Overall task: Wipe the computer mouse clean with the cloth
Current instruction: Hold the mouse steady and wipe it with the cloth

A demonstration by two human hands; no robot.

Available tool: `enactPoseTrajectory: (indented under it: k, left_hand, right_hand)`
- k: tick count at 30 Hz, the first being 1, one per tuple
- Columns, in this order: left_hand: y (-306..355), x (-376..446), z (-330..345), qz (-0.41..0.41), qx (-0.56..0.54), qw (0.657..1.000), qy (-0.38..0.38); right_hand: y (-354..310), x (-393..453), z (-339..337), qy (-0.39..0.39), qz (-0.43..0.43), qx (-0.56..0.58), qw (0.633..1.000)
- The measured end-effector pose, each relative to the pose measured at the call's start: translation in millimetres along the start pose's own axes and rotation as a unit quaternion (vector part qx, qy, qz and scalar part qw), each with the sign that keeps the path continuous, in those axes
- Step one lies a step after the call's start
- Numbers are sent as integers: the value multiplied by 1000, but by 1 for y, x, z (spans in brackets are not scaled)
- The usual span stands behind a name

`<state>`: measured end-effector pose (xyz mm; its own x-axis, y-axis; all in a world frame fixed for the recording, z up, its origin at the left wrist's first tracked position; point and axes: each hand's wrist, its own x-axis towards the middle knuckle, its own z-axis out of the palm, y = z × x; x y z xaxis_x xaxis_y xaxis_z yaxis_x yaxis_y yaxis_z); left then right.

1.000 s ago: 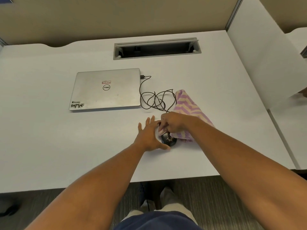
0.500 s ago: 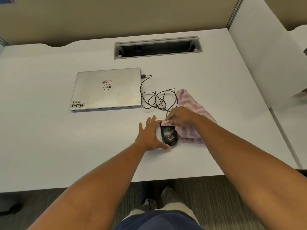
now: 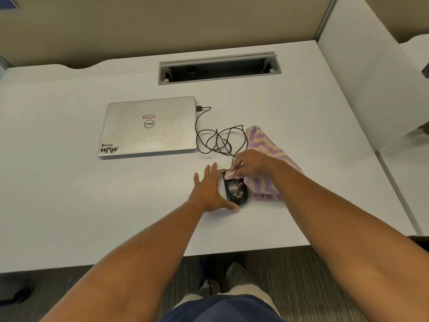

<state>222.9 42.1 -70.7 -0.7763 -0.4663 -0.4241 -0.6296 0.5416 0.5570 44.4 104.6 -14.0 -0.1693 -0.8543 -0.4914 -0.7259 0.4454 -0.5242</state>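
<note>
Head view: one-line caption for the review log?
Left hand steadies speckled black mouse while right hand presses striped cloth onto its front.

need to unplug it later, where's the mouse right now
In the head view the mouse sits near the desk's front edge, between the left hand and the striped cloth, front-right of the laptop.

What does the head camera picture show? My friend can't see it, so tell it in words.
A person's right hand presses a bunched striped cloth onto the front of a black computer mouse speckled with crumbs, while the open left hand steadies its side. A closed silver laptop lies on the white desk behind.
</note>
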Motion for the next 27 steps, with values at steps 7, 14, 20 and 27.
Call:
enactPoseTrajectory:
  k: [7,14,20,27]
  left_hand:
    - [-1,0,0,-2,0,1000,-2]
    - [0,0,0,-7,-1,1000,-2]
    - [2,-2,-3,-7,-5,1000,-6]
    - [2,-1,-2,-12,6,1000,-5]
  right_hand:
    - [9,-3,-13,13,21,25,999]
    - [5,14,14,64,5,-21,998]
    - [1,4,-1,-63,-33,-17,997]
    - [2,20,5,52,1,-42,998]
